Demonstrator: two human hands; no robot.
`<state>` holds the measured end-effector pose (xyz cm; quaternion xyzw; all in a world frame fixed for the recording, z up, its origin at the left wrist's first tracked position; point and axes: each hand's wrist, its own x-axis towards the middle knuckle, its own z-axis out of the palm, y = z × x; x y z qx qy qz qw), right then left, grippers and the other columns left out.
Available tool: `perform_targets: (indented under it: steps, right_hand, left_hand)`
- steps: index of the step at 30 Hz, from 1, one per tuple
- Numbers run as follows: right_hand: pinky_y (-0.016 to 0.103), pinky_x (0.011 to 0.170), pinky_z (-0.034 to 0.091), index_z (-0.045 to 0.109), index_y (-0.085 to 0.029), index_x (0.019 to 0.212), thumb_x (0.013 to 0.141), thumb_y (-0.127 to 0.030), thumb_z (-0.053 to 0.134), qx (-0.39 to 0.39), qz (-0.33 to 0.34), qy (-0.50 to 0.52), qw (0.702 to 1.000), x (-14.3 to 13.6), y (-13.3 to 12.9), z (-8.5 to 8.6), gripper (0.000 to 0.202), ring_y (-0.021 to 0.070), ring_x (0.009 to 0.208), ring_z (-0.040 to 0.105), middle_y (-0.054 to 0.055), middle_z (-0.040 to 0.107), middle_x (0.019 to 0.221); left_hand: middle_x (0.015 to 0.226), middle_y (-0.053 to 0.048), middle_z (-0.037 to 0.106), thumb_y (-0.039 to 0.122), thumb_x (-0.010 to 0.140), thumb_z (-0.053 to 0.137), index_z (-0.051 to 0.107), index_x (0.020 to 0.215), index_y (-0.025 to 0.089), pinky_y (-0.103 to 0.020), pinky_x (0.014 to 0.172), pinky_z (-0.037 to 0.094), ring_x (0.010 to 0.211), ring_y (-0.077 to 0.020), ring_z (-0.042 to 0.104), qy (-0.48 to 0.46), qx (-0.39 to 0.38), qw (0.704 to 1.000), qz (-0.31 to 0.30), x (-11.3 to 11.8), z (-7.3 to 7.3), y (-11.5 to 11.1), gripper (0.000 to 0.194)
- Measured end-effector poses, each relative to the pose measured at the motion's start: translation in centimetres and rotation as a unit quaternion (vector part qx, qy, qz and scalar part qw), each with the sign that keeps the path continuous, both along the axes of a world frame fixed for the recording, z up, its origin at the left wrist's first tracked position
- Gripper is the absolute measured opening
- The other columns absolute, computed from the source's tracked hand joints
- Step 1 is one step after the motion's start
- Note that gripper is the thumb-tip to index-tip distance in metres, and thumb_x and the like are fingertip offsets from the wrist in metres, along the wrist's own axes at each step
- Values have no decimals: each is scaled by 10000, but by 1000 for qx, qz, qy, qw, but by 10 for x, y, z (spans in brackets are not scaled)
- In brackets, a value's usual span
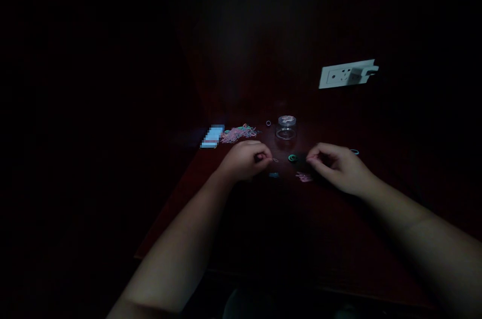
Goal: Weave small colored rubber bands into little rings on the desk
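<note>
A band [276, 160] poked from the pinched fingertips of the left hand [247, 160] over a table [350, 231]. The right hand [338, 167] was pinched too, any hold too dim to tell. Green bands [292, 158] lay between them, a jar [286, 131] behind.

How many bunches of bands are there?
4: mixed bunch by the phone, green bunch before the jar, teal bunch near the left hand, pink bunch near the right hand. Darkness may hide more.

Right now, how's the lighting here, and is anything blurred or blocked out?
Head view: very dim, nearly black at far left, with left hand, right hand and wall socket palely lit; head view: the bright rectangle beside the colourful pile is pixelated, its content unreadable.
</note>
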<state>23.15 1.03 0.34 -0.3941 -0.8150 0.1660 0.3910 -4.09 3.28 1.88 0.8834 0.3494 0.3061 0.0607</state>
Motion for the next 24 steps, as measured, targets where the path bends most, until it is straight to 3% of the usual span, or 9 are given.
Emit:
perform_targets:
  steps: [5,9,15,24]
  right_hand:
    - [248,488,400,635,-189,809,875,-349,581,-15,-3,-11,1000,1,1,-2,181,145,582,520,16,592,661]
    - [248,483,401,642,-181,812,874,-367,583,-23,-5,-8,1000,2,1,-3,205,147,583,527,26,606,676]
    - [246,479,401,636,-176,797,883,-371,572,-26,1,-11,1000,2,2,-3,223,147,582,524,29,603,671]
    - [259,516,415,637,-177,788,884,-357,572,-21,4,-8,1000,0,0,-1,213,154,593,542,32,620,674]
  left_hand:
    - [752,-7,698,263,772,667,738,858,171,-215,614,434,669,-111,605,85,-226,968,66,-37,1,17,145]
    - [790,-21,732,259,723,702,746,853,163,-215,620,458,707,-130,647,91,-332,935,79,-47,1,17,168]
    - [779,-11,746,265,674,739,755,804,185,-234,604,458,715,-157,667,121,-371,914,110,-50,9,12,154]
    - [813,-5,756,249,653,775,758,830,200,-241,646,482,736,-155,679,105,-390,909,100,-50,-1,19,185]
